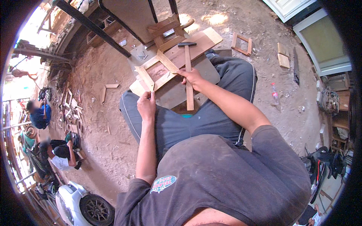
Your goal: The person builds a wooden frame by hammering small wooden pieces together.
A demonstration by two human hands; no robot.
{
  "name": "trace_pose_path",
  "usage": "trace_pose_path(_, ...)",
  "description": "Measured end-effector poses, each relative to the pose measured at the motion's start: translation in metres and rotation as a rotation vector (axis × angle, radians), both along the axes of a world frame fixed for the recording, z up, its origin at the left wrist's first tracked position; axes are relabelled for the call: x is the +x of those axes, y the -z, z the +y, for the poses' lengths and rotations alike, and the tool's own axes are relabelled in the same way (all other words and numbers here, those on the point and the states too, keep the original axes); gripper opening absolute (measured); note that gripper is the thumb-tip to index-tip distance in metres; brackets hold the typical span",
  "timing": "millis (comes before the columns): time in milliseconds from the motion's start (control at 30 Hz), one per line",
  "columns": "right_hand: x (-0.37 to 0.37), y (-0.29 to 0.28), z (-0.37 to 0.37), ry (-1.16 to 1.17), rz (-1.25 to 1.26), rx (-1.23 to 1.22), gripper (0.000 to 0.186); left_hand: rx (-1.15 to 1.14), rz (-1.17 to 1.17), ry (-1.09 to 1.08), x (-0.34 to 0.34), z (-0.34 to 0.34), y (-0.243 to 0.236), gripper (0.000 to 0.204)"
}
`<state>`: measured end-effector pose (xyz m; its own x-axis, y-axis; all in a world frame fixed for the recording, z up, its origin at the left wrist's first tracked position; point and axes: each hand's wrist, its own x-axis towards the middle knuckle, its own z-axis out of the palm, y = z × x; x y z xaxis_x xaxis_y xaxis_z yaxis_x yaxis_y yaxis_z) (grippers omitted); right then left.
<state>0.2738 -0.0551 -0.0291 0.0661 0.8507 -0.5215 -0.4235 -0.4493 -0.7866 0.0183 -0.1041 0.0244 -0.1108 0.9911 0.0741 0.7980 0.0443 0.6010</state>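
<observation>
A small pale wooden frame rests on a work surface over my lap, partly on a wide plank. Its near left corner is between the fingertips of my left hand and the frame; those fingers are pinched together, and anything tiny in them is too small to name. My right hand is closed around the wooden handle of a hammer, whose dark head points away from me. The right thumb and finger reach the frame's near right corner. Behind lies a stack of darker wooden frames.
On the dirt floor lie another wooden frame, an L-shaped wood piece, wood blocks and a plastic bottle. A chair stands at the far side. Two people sit at left near scrap wood and a car.
</observation>
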Motion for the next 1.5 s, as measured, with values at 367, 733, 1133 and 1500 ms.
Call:
trace_pose_path(367, -0.003, 0.003, 0.003, 0.018, -0.025, -0.019, 0.032, 0.043, 0.01, -0.019, -0.002, -0.001, 0.004, 0.026)
trace_pose_path(733, -0.002, -0.007, 0.001, 0.021, 0.071, -0.03, 0.038, 0.004, -0.015, -0.036, -0.001, -0.006, -0.006, 0.029)
trace_pose_path(1133, 0.014, -0.076, -0.013, 0.299, 0.226, -0.193, 0.039, 0.222, -0.159, -0.022, -0.04, 0.077, -0.035, 0.02)
trace_pose_path(1500, 0.085, -0.127, -0.037, 0.045, 0.164, -0.225, 0.029, -0.055, 0.386, 0.732, -0.033, 0.276, 0.002, 0.016)
